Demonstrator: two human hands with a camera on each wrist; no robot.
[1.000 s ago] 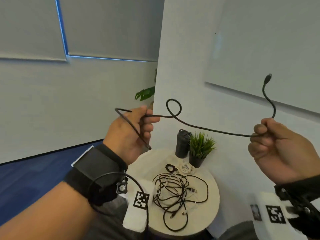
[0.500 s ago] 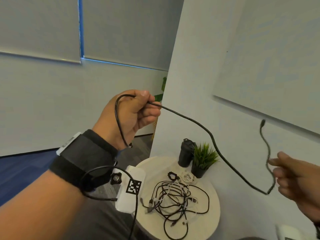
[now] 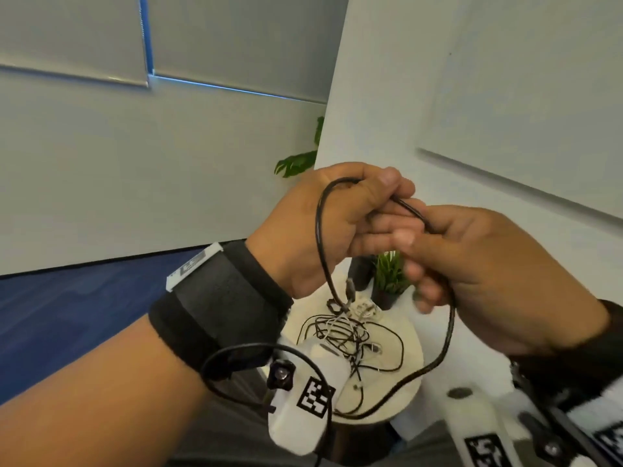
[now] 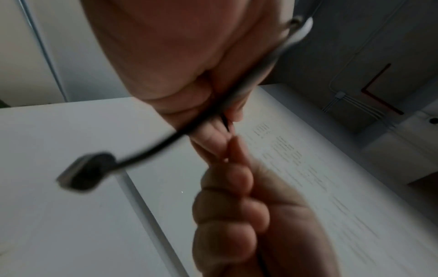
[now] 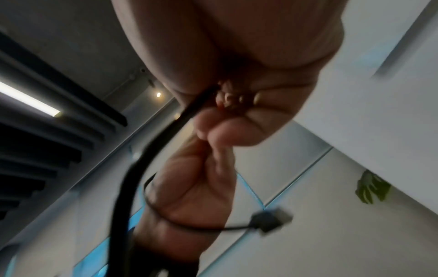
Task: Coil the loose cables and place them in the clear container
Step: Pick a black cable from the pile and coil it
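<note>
Both hands have closed together since half a second ago, when the right hand (image 3: 499,281) hung low and well apart with the cable (image 3: 448,332) stretched between them. Now the cable is up in the air above the table (image 3: 413,352), held at chest height: the left hand (image 3: 323,230) has its fingers curled round one turn near the plug end, and the right hand's grip is curled round the next stretch, its fingers touching the left's. One loop arcs down the back of the left hand; a longer slack loop sags below the right wrist. A plug (image 3: 350,288) dangles between the hands.

To do this turn well, I judge the right hand should lay its stretch into the left hand's grip at the same loop size, letting the cable roll a little so it does not kink, then slide out along the slack for the next turn.

Below, more cables (image 3: 350,335) lie tangled on the table beside a small plant (image 3: 387,274). I cannot make out the clear container with certainty.
</note>
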